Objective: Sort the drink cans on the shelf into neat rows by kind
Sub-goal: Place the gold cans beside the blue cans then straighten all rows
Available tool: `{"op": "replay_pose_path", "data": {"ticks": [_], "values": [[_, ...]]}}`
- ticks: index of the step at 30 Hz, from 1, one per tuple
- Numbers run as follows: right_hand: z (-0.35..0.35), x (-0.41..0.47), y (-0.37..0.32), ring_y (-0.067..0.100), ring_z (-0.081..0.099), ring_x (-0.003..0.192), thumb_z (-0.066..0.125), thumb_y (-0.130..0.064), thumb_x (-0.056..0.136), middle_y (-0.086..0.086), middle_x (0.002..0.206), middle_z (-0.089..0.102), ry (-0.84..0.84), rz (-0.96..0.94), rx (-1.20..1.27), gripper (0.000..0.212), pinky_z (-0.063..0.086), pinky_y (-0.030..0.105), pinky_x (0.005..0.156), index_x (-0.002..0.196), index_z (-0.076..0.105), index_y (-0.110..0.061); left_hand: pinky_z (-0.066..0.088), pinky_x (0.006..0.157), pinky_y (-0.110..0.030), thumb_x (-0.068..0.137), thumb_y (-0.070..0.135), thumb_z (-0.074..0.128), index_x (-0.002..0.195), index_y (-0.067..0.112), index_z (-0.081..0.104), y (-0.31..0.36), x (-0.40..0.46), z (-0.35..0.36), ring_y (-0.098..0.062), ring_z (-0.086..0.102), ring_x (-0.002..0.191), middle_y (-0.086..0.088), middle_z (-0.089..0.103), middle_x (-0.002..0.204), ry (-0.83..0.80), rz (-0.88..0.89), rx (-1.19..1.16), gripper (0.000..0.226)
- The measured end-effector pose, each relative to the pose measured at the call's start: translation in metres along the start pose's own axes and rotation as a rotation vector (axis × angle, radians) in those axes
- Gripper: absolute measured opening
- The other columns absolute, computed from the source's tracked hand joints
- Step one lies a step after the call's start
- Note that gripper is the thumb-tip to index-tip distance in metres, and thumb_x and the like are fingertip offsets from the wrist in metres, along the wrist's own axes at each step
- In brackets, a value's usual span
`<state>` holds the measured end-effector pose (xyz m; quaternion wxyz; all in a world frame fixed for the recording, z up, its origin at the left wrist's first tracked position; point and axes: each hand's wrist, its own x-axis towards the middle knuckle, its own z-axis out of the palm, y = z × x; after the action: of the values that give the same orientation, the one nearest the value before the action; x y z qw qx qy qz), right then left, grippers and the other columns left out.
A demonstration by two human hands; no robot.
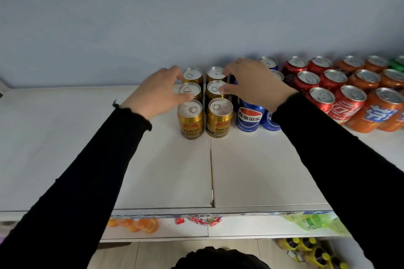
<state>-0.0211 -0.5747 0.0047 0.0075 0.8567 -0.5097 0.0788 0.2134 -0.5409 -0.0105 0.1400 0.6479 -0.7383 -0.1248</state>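
Note:
Several gold cans (219,117) stand in two neat rows on the white shelf (262,170), running back towards the wall. My left hand (158,94) lies against the left side of the left gold row, its fingertips touching the rims of the middle and back cans. My right hand (253,84) reaches over the blue cans (248,117), with its fingertips on the tops of the right gold row's back two cans. Red cans (347,105) and orange cans (378,113) stand in rows further right. Both arms wear black sleeves.
A green can (399,62) shows at the far right edge. The pale blue wall (196,17) stands right behind the cans. A lower shelf (240,228) holds orange, red and green packets, and yellow-capped bottles (310,251) sit below it.

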Motion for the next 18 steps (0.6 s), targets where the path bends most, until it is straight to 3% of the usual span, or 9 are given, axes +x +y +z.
{"op": "replay_pose_path", "data": {"ticks": [3, 5, 8, 12, 18], "values": [[0.001, 0.028, -0.002, 0.028, 0.058, 0.111, 0.053, -0.05, 0.096, 0.008, 0.122, 0.062, -0.096, 0.02, -0.081, 0.046, 0.045, 0.039, 0.087, 0.125, 0.061, -0.016, 0.038, 0.086, -0.033, 0.09, 0.059, 0.062, 0.141, 0.021, 0.05, 0.005, 0.029, -0.006, -0.026, 0.055, 0.118, -0.008, 0.057, 0.134, -0.058, -0.058, 0.1, 0.064], [0.01, 0.043, -0.008, 0.027, 0.059, 0.101, 0.052, -0.057, 0.092, 0.006, 0.111, 0.065, -0.143, 0.026, -0.152, 0.05, 0.046, 0.037, 0.081, 0.114, 0.063, -0.014, 0.039, 0.083, -0.034, 0.089, 0.06, 0.062, 0.134, 0.016, 0.057, 0.014, 0.042, -0.001, -0.028, 0.057, 0.113, -0.009, 0.062, 0.126, -0.104, -0.063, 0.172, 0.062], [0.02, 0.054, -0.013, 0.025, 0.053, 0.088, 0.058, -0.06, 0.088, 0.004, 0.094, 0.059, -0.15, 0.011, -0.224, 0.05, 0.035, 0.033, 0.069, 0.107, 0.063, -0.015, 0.041, 0.075, -0.034, 0.085, 0.057, 0.067, 0.111, 0.012, 0.067, 0.02, 0.053, 0.009, -0.028, 0.06, 0.098, -0.01, 0.068, 0.108, -0.098, -0.027, 0.266, 0.053], [0.025, 0.062, -0.01, 0.029, 0.061, 0.108, 0.065, -0.056, 0.087, 0.008, 0.116, 0.066, -0.181, -0.02, -0.171, 0.054, 0.038, 0.033, 0.074, 0.122, 0.06, -0.015, 0.04, 0.075, -0.034, 0.084, 0.051, 0.071, 0.105, 0.01, 0.07, 0.017, 0.056, 0.013, -0.029, 0.062, 0.097, -0.01, 0.068, 0.104, -0.077, -0.026, 0.274, 0.046], [0.026, 0.063, -0.005, 0.03, 0.061, 0.108, 0.065, -0.049, 0.09, 0.009, 0.117, 0.067, -0.199, -0.051, -0.16, 0.048, 0.038, 0.032, 0.075, 0.121, 0.06, -0.013, 0.042, 0.079, -0.036, 0.086, 0.05, 0.072, 0.108, 0.01, 0.069, 0.016, 0.059, 0.012, -0.029, 0.061, 0.1, -0.01, 0.068, 0.106, -0.075, -0.034, 0.243, 0.045]]}}
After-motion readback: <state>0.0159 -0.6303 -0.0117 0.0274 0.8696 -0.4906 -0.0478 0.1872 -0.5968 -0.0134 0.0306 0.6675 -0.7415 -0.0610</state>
